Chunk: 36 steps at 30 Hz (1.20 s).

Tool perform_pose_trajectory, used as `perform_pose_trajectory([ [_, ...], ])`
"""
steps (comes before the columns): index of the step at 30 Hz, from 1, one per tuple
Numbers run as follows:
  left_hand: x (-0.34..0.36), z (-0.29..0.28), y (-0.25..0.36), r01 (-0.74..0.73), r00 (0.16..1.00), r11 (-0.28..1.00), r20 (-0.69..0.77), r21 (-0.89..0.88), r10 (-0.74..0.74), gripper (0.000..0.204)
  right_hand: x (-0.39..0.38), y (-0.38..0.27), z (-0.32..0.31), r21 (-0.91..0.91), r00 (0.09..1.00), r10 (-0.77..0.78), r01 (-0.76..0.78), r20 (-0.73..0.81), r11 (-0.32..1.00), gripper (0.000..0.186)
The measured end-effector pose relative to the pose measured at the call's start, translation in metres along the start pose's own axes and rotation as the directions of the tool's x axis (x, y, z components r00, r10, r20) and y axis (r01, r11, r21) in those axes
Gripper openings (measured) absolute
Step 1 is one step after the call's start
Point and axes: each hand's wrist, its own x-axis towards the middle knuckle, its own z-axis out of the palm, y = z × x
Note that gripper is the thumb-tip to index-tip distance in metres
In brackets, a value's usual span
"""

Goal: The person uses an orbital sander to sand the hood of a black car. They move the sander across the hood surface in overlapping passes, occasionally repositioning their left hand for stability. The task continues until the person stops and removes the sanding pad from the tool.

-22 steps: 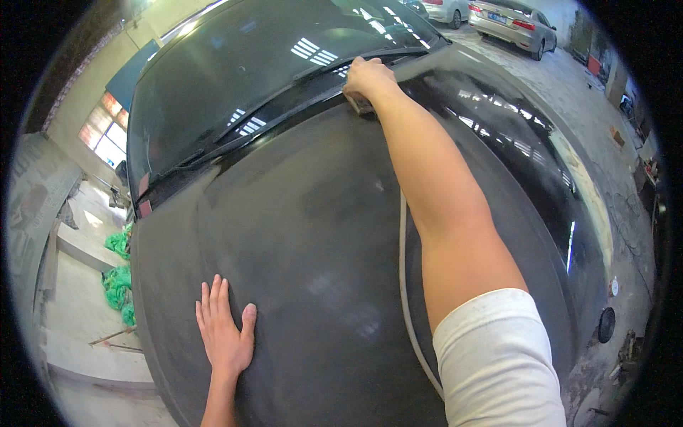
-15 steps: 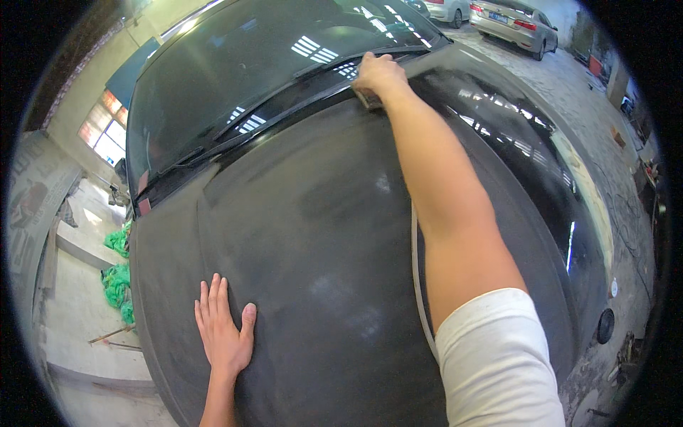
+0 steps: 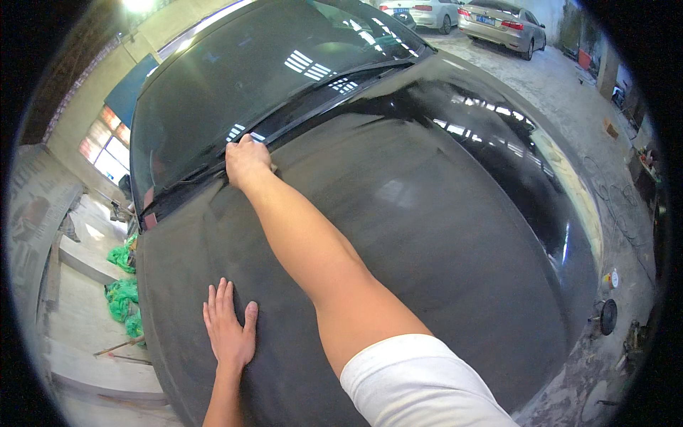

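Note:
The car hood (image 3: 434, 242) is dull dark grey with pale, dusty streaks; a glossy black strip shows along its far right edge. My right hand (image 3: 247, 161) reaches to the hood's far left edge, just below the windshield. Its fingers are closed over a sanding block (image 3: 274, 169), of which only a small edge shows past the palm. Nearer to me, my left hand (image 3: 230, 333) lies flat on the hood's left part, fingers stretched out and holding nothing.
Beyond the hood are the wiper (image 3: 356, 70) and the windshield (image 3: 213, 85). A glossy black fender (image 3: 526, 192) runs down the right side. Green plastic bags (image 3: 122, 299) lie on the left. Parked cars (image 3: 501, 27) stand at the far right.
My right hand has swept left with the sanding block along the hood's far edge, from the right of centre to the left. The left hand stays flat in its place.

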Motion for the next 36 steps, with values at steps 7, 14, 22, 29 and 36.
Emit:
perform_pose_trajectory([
  [7,-0.002,0.001,0.001,-0.005,1.0,1.0,-0.008,-0.006,0.005,0.075,-0.014,0.091,-0.049,-0.109,0.981,0.178,-0.186,-0.079,0.977,0.046],
  [14,-0.003,0.0,0.004,-0.007,1.0,1.0,-0.01,0.013,0.007,0.08,-0.038,0.214,-0.132,-0.321,0.912,0.396,-0.41,-0.11,0.854,0.052],
  [22,-0.002,-0.005,0.007,0.01,1.0,1.0,-0.004,-0.009,-0.01,0.08,-0.035,0.233,-0.148,-0.374,0.89,0.455,-0.433,-0.032,0.82,0.065],
  [29,-0.004,-0.005,0.008,0.014,1.0,1.0,0.007,-0.005,-0.014,0.078,-0.047,0.195,-0.144,-0.346,0.908,0.412,-0.365,0.07,0.864,0.053],
  [36,-0.002,-0.004,0.007,-0.012,1.0,1.0,-0.024,-0.02,0.012,0.08,-0.054,0.232,-0.16,-0.328,0.849,0.527,-0.511,-0.045,0.795,0.054],
])
